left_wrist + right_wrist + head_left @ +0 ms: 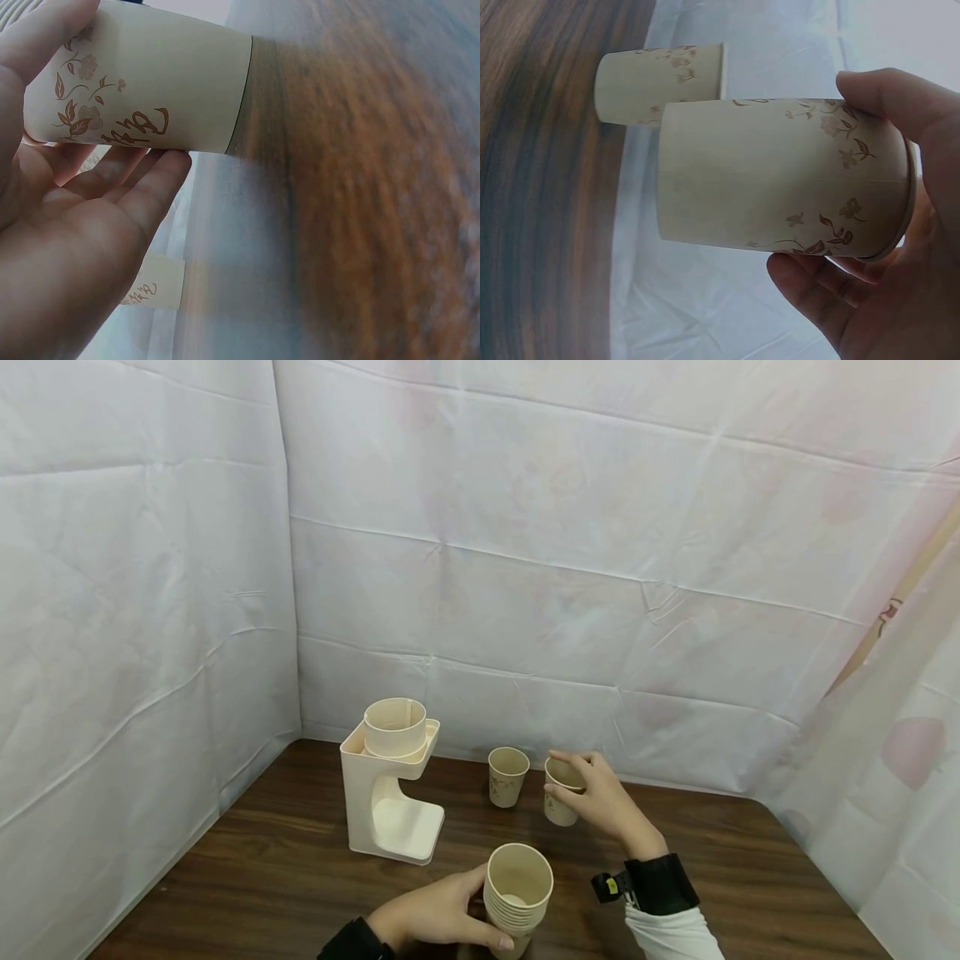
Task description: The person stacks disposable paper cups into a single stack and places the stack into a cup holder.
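Note:
A stack of several beige paper cups (517,910) stands upright near the front of the table, gripped from its left side by my left hand (438,912). The left wrist view shows the stack's lowest cup (169,82), printed with brown flowers and lettering, between thumb and fingers. Farther back, my right hand (602,797) pinches a single paper cup (558,811) near its rim. In the right wrist view, thumb and fingers lie on opposite sides of that cup (757,180). Another matching paper cup (507,783) stands just left of it.
A cream coffee-maker-shaped stand (360,806) with a round holder (395,739) on top is at the left. Behind the dark wooden table (262,860) hangs a pale cloth (525,568), close to the back cups. More cloth drapes both sides.

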Demonstrator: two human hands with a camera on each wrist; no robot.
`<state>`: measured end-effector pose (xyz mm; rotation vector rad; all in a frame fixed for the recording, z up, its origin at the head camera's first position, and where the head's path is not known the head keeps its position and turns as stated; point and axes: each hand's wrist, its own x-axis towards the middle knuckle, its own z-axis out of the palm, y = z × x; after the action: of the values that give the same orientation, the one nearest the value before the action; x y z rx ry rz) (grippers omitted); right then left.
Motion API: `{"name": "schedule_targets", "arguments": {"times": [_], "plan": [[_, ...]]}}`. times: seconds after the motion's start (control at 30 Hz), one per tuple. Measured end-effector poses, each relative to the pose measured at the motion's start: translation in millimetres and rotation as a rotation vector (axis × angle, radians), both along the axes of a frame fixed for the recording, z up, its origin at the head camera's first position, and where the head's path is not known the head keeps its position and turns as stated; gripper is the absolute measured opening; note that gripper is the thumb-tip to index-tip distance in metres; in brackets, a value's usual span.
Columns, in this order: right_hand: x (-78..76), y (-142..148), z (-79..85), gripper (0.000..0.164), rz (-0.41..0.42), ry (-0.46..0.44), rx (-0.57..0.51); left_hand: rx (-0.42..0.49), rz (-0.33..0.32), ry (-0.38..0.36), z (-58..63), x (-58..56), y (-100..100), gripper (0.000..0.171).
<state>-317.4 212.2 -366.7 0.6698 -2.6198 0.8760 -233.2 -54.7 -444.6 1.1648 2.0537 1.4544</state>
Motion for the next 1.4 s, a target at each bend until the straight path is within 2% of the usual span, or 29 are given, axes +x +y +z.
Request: {"name": "schedule_targets", "arguments": {"times": [0.37, 0.53, 0.77, 1.03, 1.17, 1.4], "plan": [[13.8, 4, 10.3, 0.054, 0.041, -0.008, 0.019, 0.012, 0.002, -0.012, -0.2, 0.9, 1, 0.067], [19.1, 3, 14.4, 0.054, 0.081, 0.017, 0.048, 0.015, 0.001, -0.018, 0.0, 1.1, 1, 0.065], [30.3, 2, 19.9, 0.054, 0.157, 0.044, 0.020, 0.002, 0.003, 0.013, -1.1, 1.3, 1, 0.066], [45.5, -1, 31.5, 0.053, 0.213, 0.041, -0.009, 0.021, -0.007, 0.007, -2.1, 1.2, 0, 0.064], [55.1, -2, 39.3, 0.053, 0.260, 0.077, 0.003, 0.025, -0.005, 0.015, -0.7, 2.1, 1, 0.063], [70.8, -8, 51.6, 0.057, 0.271, 0.238, 0.094, 0.027, -0.018, -0.010, 2.1, 2.3, 1, 0.063]]}}
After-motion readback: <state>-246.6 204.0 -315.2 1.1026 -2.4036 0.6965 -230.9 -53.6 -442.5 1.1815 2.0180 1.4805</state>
